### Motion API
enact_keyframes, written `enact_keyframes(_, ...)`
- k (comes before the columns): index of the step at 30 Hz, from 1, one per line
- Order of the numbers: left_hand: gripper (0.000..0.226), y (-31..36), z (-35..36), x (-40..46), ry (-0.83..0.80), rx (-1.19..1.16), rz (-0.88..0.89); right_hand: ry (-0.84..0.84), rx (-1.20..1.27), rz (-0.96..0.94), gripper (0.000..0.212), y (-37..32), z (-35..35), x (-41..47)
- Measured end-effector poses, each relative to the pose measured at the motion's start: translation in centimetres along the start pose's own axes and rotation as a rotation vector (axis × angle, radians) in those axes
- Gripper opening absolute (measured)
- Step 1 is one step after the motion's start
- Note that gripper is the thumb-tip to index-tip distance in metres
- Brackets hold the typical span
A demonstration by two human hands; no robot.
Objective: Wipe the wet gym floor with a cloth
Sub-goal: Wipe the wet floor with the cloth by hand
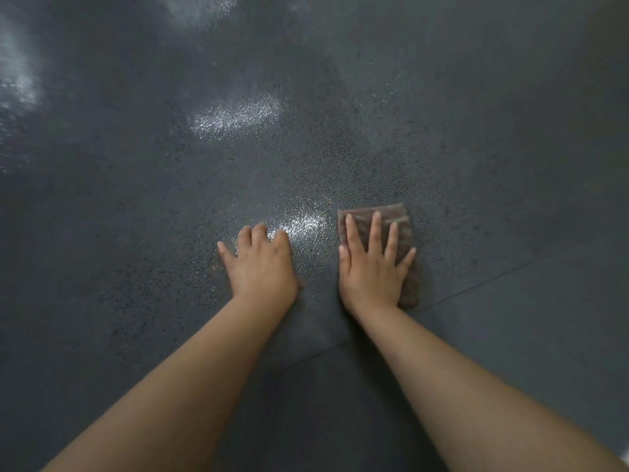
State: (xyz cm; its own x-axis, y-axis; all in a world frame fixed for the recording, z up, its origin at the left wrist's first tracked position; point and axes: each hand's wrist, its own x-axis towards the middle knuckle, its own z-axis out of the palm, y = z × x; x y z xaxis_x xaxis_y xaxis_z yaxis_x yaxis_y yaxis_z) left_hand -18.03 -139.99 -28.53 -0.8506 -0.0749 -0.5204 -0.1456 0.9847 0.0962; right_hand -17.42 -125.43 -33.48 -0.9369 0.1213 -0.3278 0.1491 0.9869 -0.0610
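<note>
Cloth: a folded brownish cloth (391, 233) lies flat on the dark gym floor (476, 148), just right of the person's middle, near edge sitting about on a thin seam (483, 282) in the flooring

Right hand: the right hand (372, 267) presses down on the cloth, palm flat, fingers (374, 229) straight and spread apart, not curled round anything

Left hand: the left hand (262, 264) rests on bare floor just beside the cloth, fingers loosely bent, tips down, holding nothing; looks like it's bracing the body

Wet bit: a shiny patch (306, 224) sits right between the two hands, a second glare spot (235, 117) further ahead, and more sheen (20, 86) off to the far left

How to do it well: probably keep the palm flat so the whole cloth stays in contact, sweep left into the shiny patch, overlap strokes, refold once it's soaked

In the way: mostly the left hand itself, parked at the edge of the nearest wet patch, so it'd likely need to shift; a damp floor under a bracing palm could also slip

Other stuff: nothing else shows besides both bare forearms and pebbly floor
</note>
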Motion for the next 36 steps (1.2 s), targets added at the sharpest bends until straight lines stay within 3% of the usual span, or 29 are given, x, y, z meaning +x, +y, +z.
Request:
enact_keyframes(5, 0.102, 2.1, -3.3, 4.4, -0.046, -0.084, -0.012, 0.01, -0.006, -0.074, 0.051, 1.0, -3.2, 8.3)
enact_keyframes(11, 0.108, 2.4, -3.6, 7.4, -0.124, -0.133, -0.035, 0.012, -0.037, -0.116, 0.05, 2.1, -6.2, 17.4)
enact_keyframes(18, 0.107, 2.4, -3.5, 7.9, -0.15, -0.125, -0.019, 0.013, 0.082, 0.132, 0.05, 1.1, -8.6, 23.5)
enact_keyframes(22, 0.108, 2.5, -3.4, 8.1, -0.158, -0.105, -0.018, 0.021, 0.114, 0.105, 0.05, -2.6, -8.6, 24.0)
enact_keyframes(27, 0.108, 2.4, -3.3, 7.9, -0.147, -0.105, -0.006, -0.067, -0.033, -0.395, 0.05, -9.6, -7.4, 20.7)
enact_keyframes(29, 0.106, 2.3, -3.3, 7.6, -0.13, -0.115, 0.006, -0.068, -0.075, -0.506, 0.05, -9.9, -6.8, 19.4)
enact_keyframes(32, 0.101, 1.8, -3.0, 7.2, -0.086, -0.144, 0.028, 0.0, -0.089, -0.461, 0.05, -6.5, -6.9, 18.8)
enact_keyframes(36, 0.089, 0.2, -1.8, 5.6, -0.003, -0.151, 0.094, 0.031, -0.05, -0.232, 0.052, 0.4, -6.3, 16.5)
